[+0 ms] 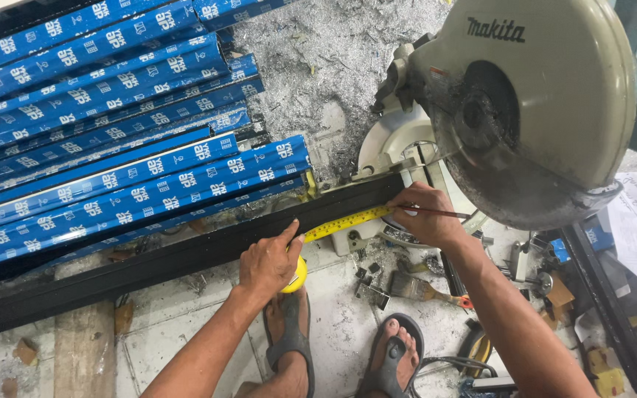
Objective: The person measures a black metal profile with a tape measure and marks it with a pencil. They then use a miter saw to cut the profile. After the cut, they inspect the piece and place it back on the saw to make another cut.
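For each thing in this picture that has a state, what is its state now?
Tape measure: pulled out, blade lying along the black bar.
Black bar: lying flat, one end at the saw.
Left hand: holding the yellow tape case against the bar.
Right hand: holding a thin pencil at the tape's end.
Saw: head raised off the bar.
Blue-wrapped bars: stacked.

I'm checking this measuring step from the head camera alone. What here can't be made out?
- Tape measure: its scale is too small to read; the case is mostly hidden under the left hand.
- Pencil tip: hidden behind the right hand, so any mark on the black profile can't be seen.
- Black profile's left end: cut off by the frame edge.
- Saw blade: covered by the guard.
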